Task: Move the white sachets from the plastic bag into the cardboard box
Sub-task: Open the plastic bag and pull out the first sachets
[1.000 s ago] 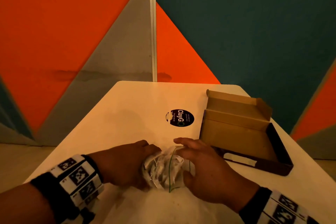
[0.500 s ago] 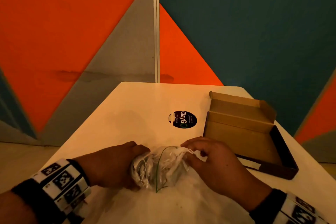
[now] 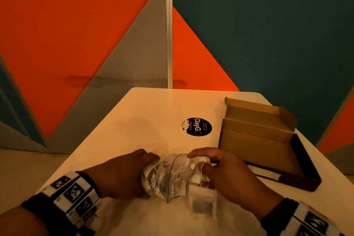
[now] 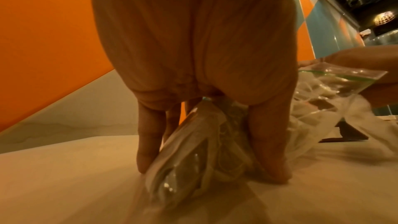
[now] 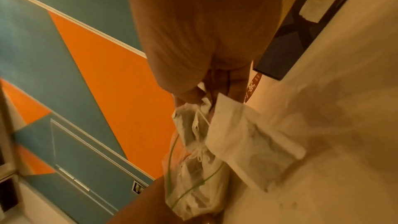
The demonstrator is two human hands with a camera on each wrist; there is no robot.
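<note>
The table [image 3: 145, 120] carries the open cardboard box [image 3: 254, 140] on the far right, well apart from the work at the near edge; the interior that shows holds no sachet I can make out. The plastic bag [image 3: 162, 176] lies on the table between the two hands, crumpled, its green-lined mouth turned toward the right hand, with the bulk of the white sachets [image 3: 179, 171] still bunched inside among loose strings. Principal risk, in my judgement: the strings are tangled, so drawing one sachet out may drag several neighbours through the mouth and scatter them on the table, or pull the whole bag along if the anchoring grip slackens. A second risk is the one sachet [image 3: 203, 197] already outside the mouth and partly on the table below the right hand; pinched only at its top, it could slip free in the carry across to the box. The left hand [image 3: 122, 176] is closed around the bag's shut end, fingers and thumb clamping the gathered film against the table, as the left wrist view confirms. The right hand [image 3: 226, 174] is curled, its fingertips pinching sachet material at the bag's mouth; how many sachets it holds cannot be told.
</note>
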